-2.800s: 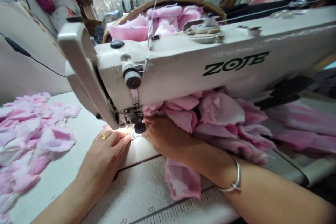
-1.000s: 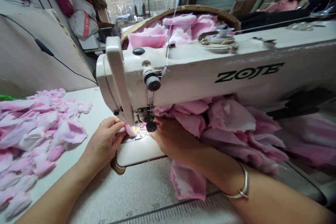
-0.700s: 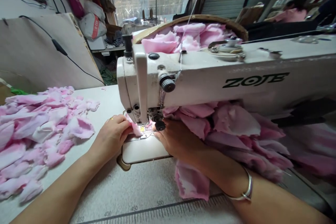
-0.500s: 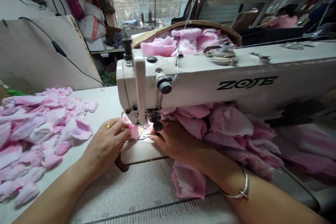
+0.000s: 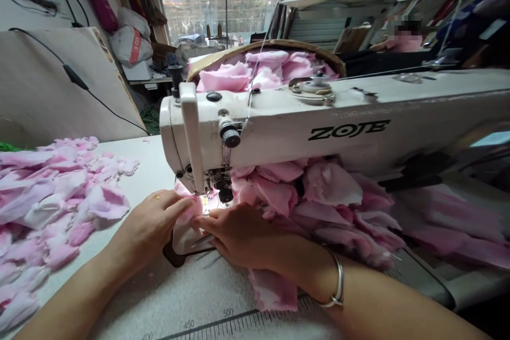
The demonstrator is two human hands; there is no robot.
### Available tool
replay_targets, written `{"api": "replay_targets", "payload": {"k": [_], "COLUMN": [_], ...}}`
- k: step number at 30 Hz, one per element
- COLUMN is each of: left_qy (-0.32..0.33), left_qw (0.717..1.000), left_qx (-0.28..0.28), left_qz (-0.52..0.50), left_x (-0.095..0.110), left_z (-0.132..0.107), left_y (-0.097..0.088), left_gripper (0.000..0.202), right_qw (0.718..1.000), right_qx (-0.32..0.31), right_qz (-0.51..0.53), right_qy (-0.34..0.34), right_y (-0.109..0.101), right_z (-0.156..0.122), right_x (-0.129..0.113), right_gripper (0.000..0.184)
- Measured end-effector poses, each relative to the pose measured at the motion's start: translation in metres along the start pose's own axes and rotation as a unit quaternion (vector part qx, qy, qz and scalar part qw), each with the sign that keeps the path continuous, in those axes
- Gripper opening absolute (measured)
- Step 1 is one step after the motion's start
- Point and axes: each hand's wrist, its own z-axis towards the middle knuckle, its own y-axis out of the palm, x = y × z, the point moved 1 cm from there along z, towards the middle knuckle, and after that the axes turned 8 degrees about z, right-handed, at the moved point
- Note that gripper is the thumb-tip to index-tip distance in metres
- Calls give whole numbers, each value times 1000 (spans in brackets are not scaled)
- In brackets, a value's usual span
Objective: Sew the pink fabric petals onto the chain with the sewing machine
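Observation:
My left hand (image 5: 147, 223) presses a ragged pink fabric petal (image 5: 186, 209) onto the bed of a white ZOTE industrial sewing machine (image 5: 279, 133), just in front of the lit needle and presser foot (image 5: 213, 188). My right hand (image 5: 239, 235) reaches across the machine's bed plate (image 5: 185, 241), its fingertips on the same petal's near edge. A mass of frilled pink fabric (image 5: 314, 196) hangs behind my right hand, under the machine arm. A metal bangle (image 5: 338, 284) circles my right wrist.
Loose pink petals (image 5: 56, 202) lie heaped on the white table (image 5: 135, 162) at left. Behind the machine stands a round woven basket (image 5: 271, 45) full of pink fabric. A ruler scale (image 5: 239, 319) runs along the table front. A person in pink (image 5: 402, 40) sits at back right.
My right hand has slid left, from beside the needle to the petal by my left hand. The petal now lies nearer me, and the view has swung slightly.

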Motion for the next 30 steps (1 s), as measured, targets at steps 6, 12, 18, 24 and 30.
{"api": "replay_targets", "payload": {"k": [6,12,18,24,30], "left_qy": [35,51,-51,-94,-70], "left_qw": [988,976,996,993,994], "left_qx": [-3,51,41,24,50], "left_qz": [148,204,67,-59,-68], "left_x": [7,6,-8,-10,-9], "left_z": [8,13,9,8,8], "left_y": [4,7,12,11,12], "left_gripper": [21,20,20,16,18], "right_qw": [999,998,995,994,995], "right_qx": [0,24,52,51,63], "right_qz": [-32,-24,-59,-97,-83], "right_qy": [-17,-61,-67,-14,-1], "right_y": [-1,1,6,4,4], "right_z": [-1,-1,10,20,22], "right_x": [-2,1,0,-4,-4], "right_gripper": [23,25,26,19,11]}}
